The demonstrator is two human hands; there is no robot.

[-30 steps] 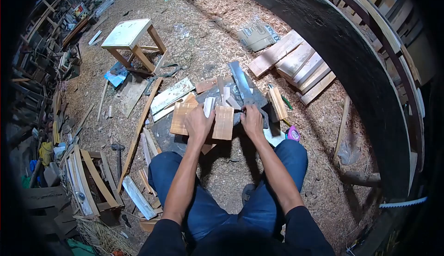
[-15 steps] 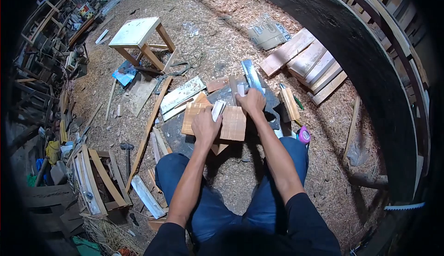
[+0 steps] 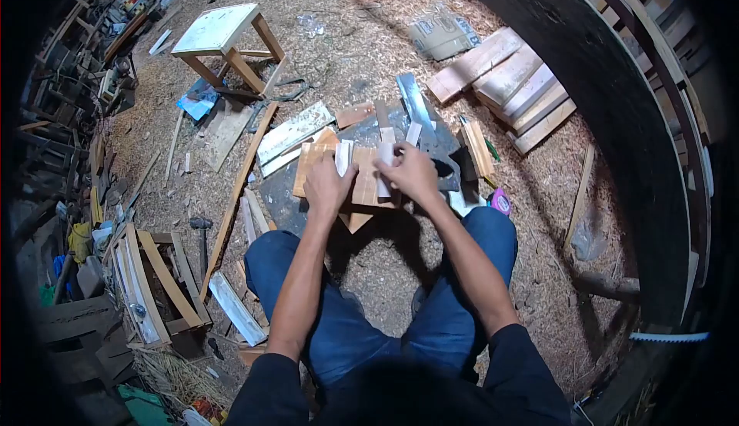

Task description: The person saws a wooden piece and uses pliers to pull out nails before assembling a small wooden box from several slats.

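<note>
My left hand [image 3: 326, 185] is closed on a small pale-faced wood piece [image 3: 344, 158] over the left part of a light brown wooden block [image 3: 365, 188]. My right hand [image 3: 413, 173] pinches a pale greyish strip [image 3: 385, 170] between thumb and fingers, close against the block's right end. Another short pale piece [image 3: 413, 133] sticks up just behind my right fingers. Beneath lies a dark, worn work surface [image 3: 279, 194] between my knees. A shiny metal blade [image 3: 416, 101] rests at its far edge.
A pink tape measure [image 3: 500, 201] lies by my right knee, and a hammer [image 3: 202, 230] is on the left. A white-topped stool [image 3: 215, 27] stands ahead left. Planks [image 3: 512, 80] are stacked ahead right. Wood shavings cover the floor [image 3: 346, 64].
My right hand has come from the far side of the block toward its right end, now with the pale strip. My left hand stays on its piece. The view has shifted slightly.
</note>
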